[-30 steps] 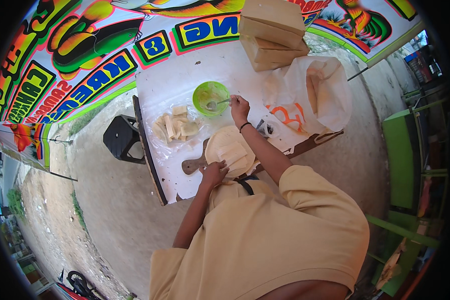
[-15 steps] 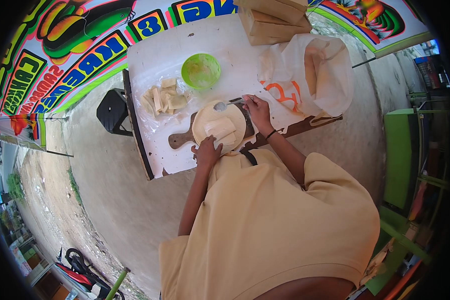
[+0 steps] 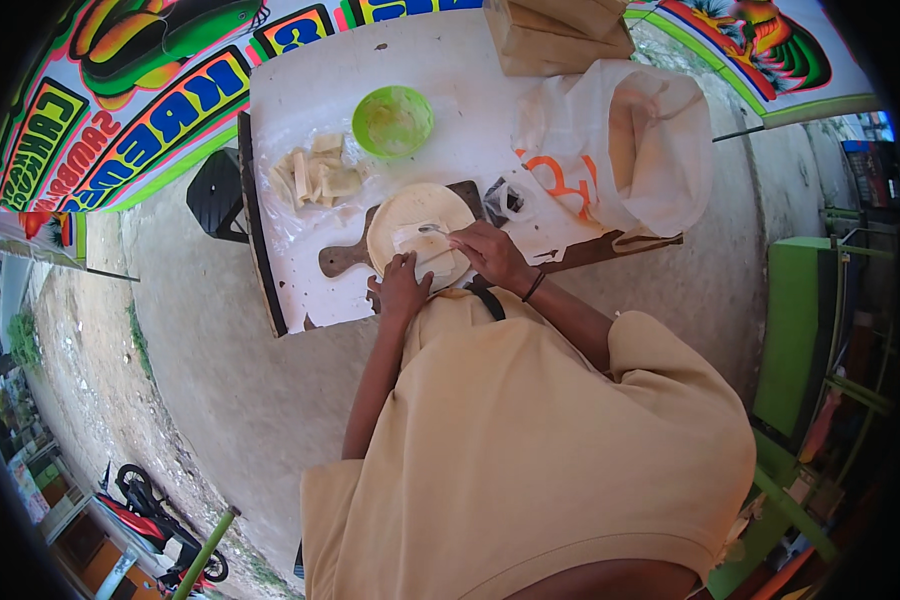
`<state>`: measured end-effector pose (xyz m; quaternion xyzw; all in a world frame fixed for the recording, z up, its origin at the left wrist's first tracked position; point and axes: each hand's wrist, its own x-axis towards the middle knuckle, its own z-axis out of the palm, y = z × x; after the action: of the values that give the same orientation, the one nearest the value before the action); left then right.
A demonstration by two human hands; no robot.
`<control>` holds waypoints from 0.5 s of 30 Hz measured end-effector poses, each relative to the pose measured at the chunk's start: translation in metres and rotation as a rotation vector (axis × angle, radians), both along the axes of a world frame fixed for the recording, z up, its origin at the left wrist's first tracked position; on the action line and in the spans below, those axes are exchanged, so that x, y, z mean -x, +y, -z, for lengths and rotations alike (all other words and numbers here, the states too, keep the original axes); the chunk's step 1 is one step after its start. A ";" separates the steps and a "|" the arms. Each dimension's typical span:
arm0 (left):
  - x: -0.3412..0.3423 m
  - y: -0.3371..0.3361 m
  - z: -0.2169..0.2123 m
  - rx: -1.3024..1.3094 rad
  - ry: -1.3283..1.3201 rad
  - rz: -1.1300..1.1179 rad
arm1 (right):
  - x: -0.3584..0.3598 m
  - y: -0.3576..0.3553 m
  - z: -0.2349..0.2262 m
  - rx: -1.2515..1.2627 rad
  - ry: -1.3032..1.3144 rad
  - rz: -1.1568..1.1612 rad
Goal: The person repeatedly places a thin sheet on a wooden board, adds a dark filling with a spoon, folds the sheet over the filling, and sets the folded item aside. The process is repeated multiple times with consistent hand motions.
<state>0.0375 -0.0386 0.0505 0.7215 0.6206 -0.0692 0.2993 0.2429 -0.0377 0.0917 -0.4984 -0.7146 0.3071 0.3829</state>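
A round pale dough sheet (image 3: 410,215) lies on a dark wooden paddle board (image 3: 342,260) on the white table (image 3: 440,60). My right hand (image 3: 490,252) holds a small metal spoon (image 3: 432,231) with its bowl over the middle of the sheet. My left hand (image 3: 402,288) presses its fingers on the sheet's near edge, next to a folded part of the dough. A green bowl (image 3: 393,120) stands behind the board.
Folded pale pieces (image 3: 315,175) lie on clear plastic at the table's left. A white plastic bag (image 3: 635,140) and brown paper packs (image 3: 555,30) sit at the right and back. A black stool (image 3: 215,195) stands left of the table; a colourful banner hangs behind.
My right hand has come back from the green bowl with the spoon and now rests over the dough sheet. My left hand stays on the sheet's near edge.
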 end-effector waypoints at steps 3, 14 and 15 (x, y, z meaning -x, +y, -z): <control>-0.006 0.004 -0.004 0.003 0.011 0.013 | -0.006 -0.004 0.001 -0.039 -0.020 -0.070; -0.014 0.013 -0.019 0.056 0.008 0.026 | -0.014 0.002 -0.018 -0.129 -0.111 -0.077; -0.014 0.011 -0.018 0.044 0.003 0.026 | -0.012 0.000 -0.011 -0.138 -0.111 -0.106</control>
<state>0.0513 -0.0276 0.0684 0.7227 0.6098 -0.0876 0.3133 0.2548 -0.0374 0.1028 -0.4485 -0.7795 0.2492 0.3593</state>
